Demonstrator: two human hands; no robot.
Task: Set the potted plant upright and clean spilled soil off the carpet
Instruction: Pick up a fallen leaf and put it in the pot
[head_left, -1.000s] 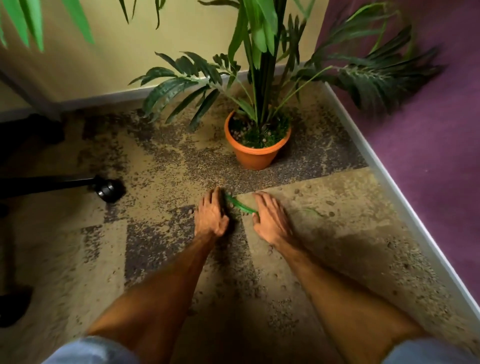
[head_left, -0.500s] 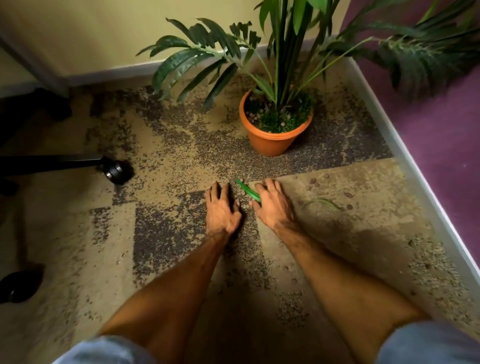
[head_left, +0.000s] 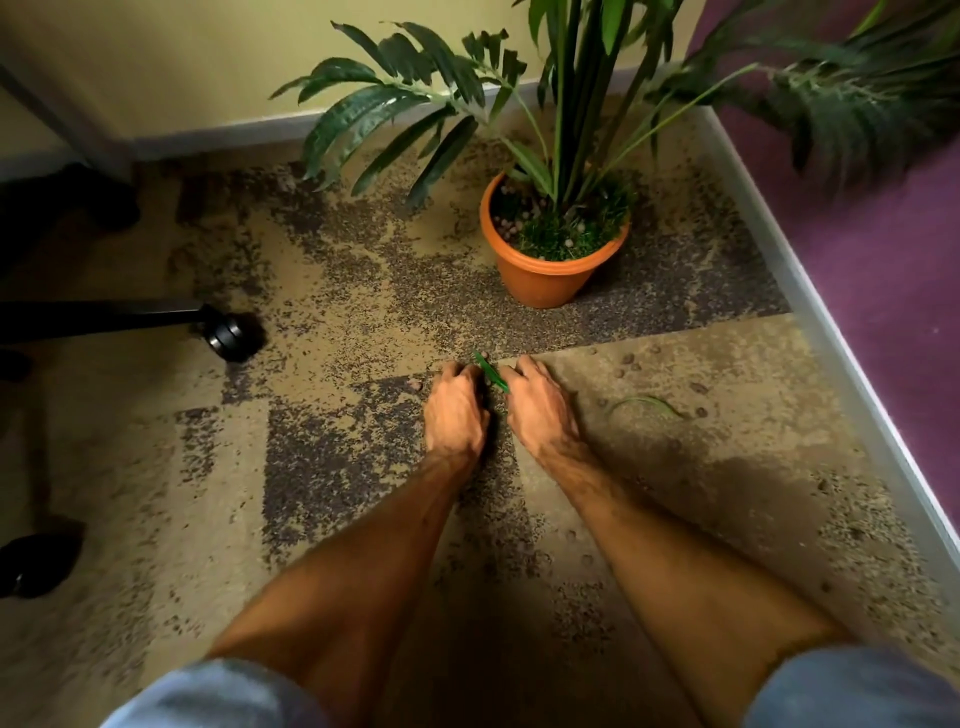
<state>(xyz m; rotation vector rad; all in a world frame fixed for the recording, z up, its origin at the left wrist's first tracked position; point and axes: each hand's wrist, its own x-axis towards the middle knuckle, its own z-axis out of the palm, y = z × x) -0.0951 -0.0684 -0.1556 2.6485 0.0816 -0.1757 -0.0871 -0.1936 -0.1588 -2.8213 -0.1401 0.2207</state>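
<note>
The potted plant stands upright in its orange pot (head_left: 540, 280) in the corner, its fronds (head_left: 384, 104) spreading left and right. Small brown soil pellets (head_left: 626, 370) lie scattered on the patchy carpet (head_left: 322, 467). My left hand (head_left: 454, 415) and my right hand (head_left: 540, 415) rest side by side on the carpet in front of the pot, fingers curled down and cupped toward each other. A loose green leaf (head_left: 488, 371) sticks up between them, its lower end under my right fingers. What lies under the palms is hidden.
A black chair leg with a caster (head_left: 228, 332) reaches in from the left. Another dark caster (head_left: 36, 564) sits at the lower left. A thin leaf blade (head_left: 647, 401) lies right of my hands. A white baseboard (head_left: 831, 338) and purple wall bound the right side.
Both hands went from lying flat with fingers stretched out to curled and drawn closer together around the green leaf. The view shifted slightly downward.
</note>
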